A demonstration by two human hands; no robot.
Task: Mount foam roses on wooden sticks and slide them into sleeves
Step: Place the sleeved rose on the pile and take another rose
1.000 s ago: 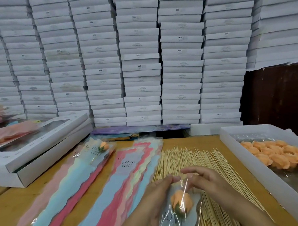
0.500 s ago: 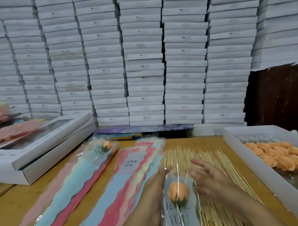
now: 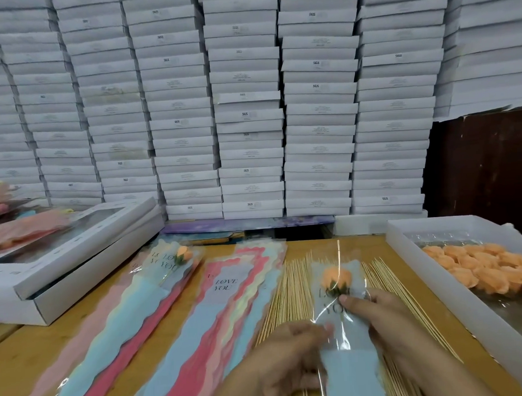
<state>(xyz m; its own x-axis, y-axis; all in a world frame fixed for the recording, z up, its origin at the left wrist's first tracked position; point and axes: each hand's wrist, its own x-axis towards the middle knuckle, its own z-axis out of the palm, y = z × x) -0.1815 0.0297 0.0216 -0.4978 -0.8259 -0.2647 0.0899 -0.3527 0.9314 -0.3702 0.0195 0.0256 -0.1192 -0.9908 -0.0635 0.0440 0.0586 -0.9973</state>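
Observation:
An orange foam rose (image 3: 336,279) sits inside a clear and blue "LOVE YOU" sleeve (image 3: 351,370) that lies over the spread of wooden sticks (image 3: 294,298). My left hand (image 3: 286,355) grips the sleeve's left edge low down. My right hand (image 3: 378,315) holds the sleeve's right side, its thumb pressing just below the rose. A second sleeved rose (image 3: 183,255) lies on the left pile of sleeves (image 3: 90,349). Another pile of empty sleeves (image 3: 222,304) lies in the middle.
A white tray (image 3: 437,283) at the right holds several loose orange roses (image 3: 484,266). An open white windowed box (image 3: 62,266) sits at the left. Stacked white boxes (image 3: 247,108) wall off the back of the wooden table (image 3: 18,358).
The sleeve with the rose has moved up and away from me over the sticks. Both hands slid down from the sleeve's top opening to its sides below the rose.

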